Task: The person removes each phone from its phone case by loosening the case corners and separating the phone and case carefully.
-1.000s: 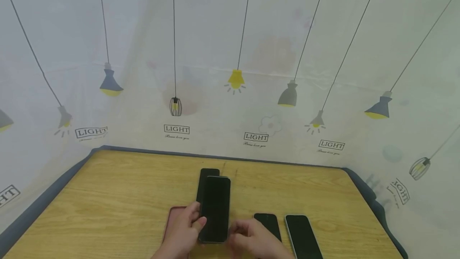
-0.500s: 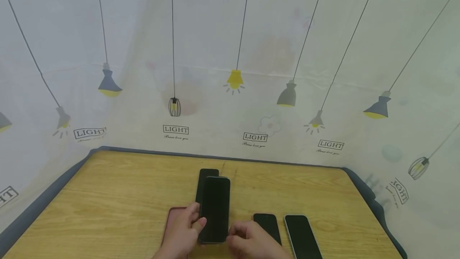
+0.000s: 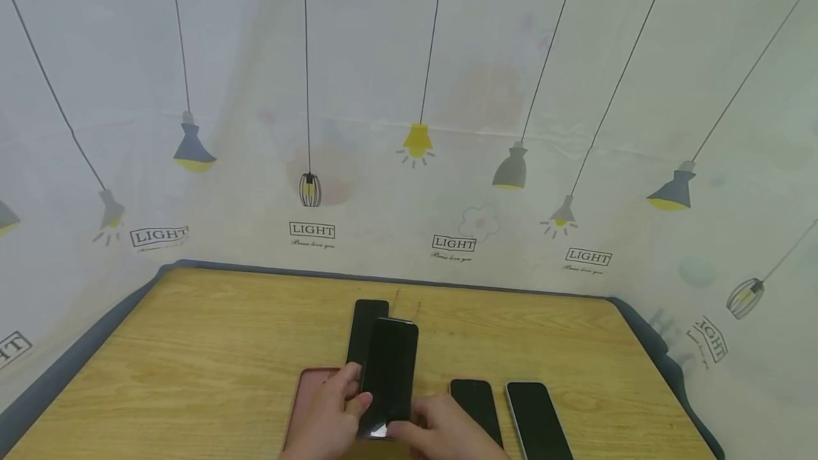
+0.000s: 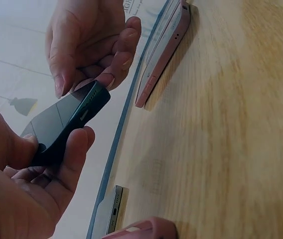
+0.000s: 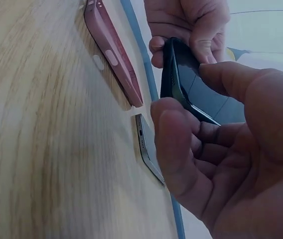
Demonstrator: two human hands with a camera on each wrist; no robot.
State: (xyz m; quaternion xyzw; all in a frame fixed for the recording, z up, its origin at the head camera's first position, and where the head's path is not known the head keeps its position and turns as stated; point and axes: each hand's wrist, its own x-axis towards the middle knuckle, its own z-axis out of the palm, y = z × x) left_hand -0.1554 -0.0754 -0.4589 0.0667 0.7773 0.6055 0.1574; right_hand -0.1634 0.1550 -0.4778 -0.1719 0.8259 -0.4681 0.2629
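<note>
The held phone (image 3: 391, 368) has just shifted slightly toward the right hand (image 3: 447, 426), which now pinches its near corner; the left hand (image 3: 332, 407) grips its left side, so 2 hands seem to work on it together.

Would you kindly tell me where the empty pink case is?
In the head view, the empty pink case lies on the table, left of the held phone and partly hidden by the left hand.
</note>
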